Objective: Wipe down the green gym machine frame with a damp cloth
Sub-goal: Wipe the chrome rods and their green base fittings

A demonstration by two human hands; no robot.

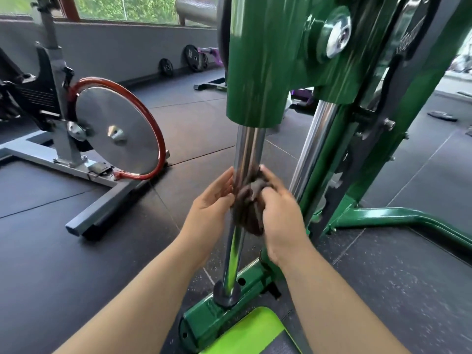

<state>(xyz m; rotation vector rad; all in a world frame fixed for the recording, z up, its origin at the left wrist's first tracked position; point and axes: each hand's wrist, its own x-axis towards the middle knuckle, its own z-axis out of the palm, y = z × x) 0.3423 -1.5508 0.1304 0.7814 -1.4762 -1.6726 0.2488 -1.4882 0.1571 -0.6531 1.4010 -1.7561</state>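
Observation:
The green gym machine frame (258, 60) fills the upper right, with a chrome guide rod (249, 146) running down from its green sleeve to a green base bar (217, 320). A dark brown cloth (249, 205) is wrapped around the rod at mid height. My left hand (209, 203) grips the cloth and rod from the left. My right hand (281, 213) holds the bunched cloth against the rod from the right. A second chrome rod (313, 149) stands just behind.
An exercise bike with a red-rimmed steel flywheel (117, 131) stands on the black rubber floor to the left. Weight plates (194, 57) lean on the far wall. A lime-green pad (255, 333) lies at the bottom. A green floor leg (408, 221) runs right.

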